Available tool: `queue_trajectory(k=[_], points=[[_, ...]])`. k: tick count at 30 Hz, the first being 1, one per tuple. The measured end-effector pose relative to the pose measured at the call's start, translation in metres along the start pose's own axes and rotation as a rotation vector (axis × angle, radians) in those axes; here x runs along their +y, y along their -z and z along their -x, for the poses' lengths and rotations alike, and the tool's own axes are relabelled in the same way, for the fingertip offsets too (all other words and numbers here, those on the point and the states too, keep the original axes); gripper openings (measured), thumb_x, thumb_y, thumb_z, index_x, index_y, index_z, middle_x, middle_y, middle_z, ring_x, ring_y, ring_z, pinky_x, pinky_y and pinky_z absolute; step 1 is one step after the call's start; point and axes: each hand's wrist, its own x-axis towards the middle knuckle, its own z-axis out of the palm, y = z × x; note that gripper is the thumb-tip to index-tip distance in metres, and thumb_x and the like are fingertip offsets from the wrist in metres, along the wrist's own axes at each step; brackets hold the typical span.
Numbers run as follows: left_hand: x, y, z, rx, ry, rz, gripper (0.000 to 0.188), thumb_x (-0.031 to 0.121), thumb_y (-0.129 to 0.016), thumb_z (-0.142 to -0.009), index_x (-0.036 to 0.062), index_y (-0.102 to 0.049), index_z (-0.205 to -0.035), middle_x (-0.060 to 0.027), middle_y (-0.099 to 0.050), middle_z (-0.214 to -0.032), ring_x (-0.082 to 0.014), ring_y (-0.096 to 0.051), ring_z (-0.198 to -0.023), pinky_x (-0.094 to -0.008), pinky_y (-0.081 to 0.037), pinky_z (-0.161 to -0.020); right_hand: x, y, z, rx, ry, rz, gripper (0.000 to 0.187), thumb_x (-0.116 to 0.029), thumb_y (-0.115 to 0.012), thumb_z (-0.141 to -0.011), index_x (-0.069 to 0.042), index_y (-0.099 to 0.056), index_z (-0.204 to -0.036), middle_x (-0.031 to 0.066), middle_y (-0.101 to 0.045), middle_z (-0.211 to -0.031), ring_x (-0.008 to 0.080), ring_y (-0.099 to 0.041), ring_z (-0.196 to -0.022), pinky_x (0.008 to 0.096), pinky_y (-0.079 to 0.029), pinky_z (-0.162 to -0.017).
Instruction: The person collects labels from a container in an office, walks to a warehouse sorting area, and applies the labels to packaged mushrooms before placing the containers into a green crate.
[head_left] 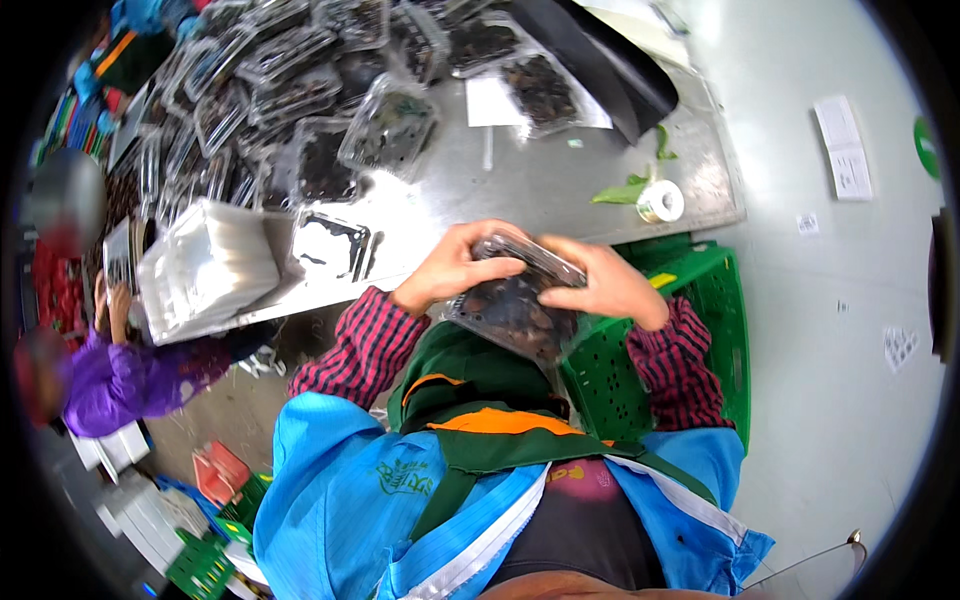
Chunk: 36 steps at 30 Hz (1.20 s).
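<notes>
In front of my chest, at the table's near edge, I hold a clear plastic box (520, 315) packed with dark brown, flaky pieces. It is tilted. My left hand (452, 268) grips its left side, thumb over the top, while my right hand (605, 285) clasps the right edge with its fingers slightly blurred. Beyond them is the metal table (440, 215). A large heap of similar filled boxes (335, 150) covers its far left. Nearer, left of my hands, stands a stack of clear, empty-looking plastic trays (210, 265).
A green crate (735, 340) stands under my right arm. On the table's right lie a white spool (660, 202), green leaves (622, 192) and a curled black sheet (600, 60). Another person in a purple sleeve (130, 380) works at left. A white wall (800, 280) rises at right.
</notes>
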Motion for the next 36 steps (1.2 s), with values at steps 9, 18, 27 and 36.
queue_trajectory(k=[9,18,27,36], points=[[-0.098,0.035,-0.222,0.745,0.290,0.429,0.063,0.046,-0.076,-0.076,0.0033,-0.054,-0.116,-0.0092,-0.058,-0.091,-0.0196,-0.053,-0.074,-0.0351,-0.046,-0.068,0.145,-0.111,0.220,0.793,-0.351,-1.232,0.038,-0.015,-0.050,-0.095,0.003,-0.048,-0.128,0.0085,-0.058,-0.120,0.0169,-0.057,-0.109,0.0299,-0.044,-0.095],[-0.085,0.018,-0.220,0.873,-0.147,0.024,0.028,0.019,-0.075,-0.071,0.0050,-0.056,-0.086,-0.0069,-0.058,-0.080,-0.0139,-0.053,-0.065,-0.0310,-0.043,-0.054,0.206,-0.166,0.197,0.482,-0.909,-0.287,0.053,-0.034,-0.056,-0.093,0.007,-0.051,-0.126,0.0217,-0.058,-0.120,0.0227,-0.057,-0.106,0.0344,-0.046,-0.088],[-0.022,-0.120,-0.034,0.173,0.025,-0.178,0.046,0.015,-0.059,-0.091,0.0052,-0.048,-0.134,-0.0088,-0.058,-0.125,-0.0173,-0.058,-0.106,-0.0321,-0.046,-0.093,0.097,-0.068,0.236,1.332,-0.094,-0.383,0.070,-0.004,-0.068,-0.078,-0.004,-0.035,-0.140,0.0148,-0.044,-0.138,0.0251,-0.048,-0.121,0.0380,-0.036,-0.103],[-0.115,-0.285,0.016,-0.463,0.216,0.079,0.031,0.018,-0.059,-0.090,0.0013,-0.063,-0.115,-0.0059,-0.069,-0.095,-0.0077,-0.058,-0.086,-0.0268,-0.049,-0.078,0.154,-0.185,0.338,1.318,-0.395,-0.724,0.065,-0.020,-0.055,-0.091,-0.005,-0.025,-0.146,0.0134,-0.029,-0.148,0.0294,-0.033,-0.133,0.0429,-0.030,-0.107]])
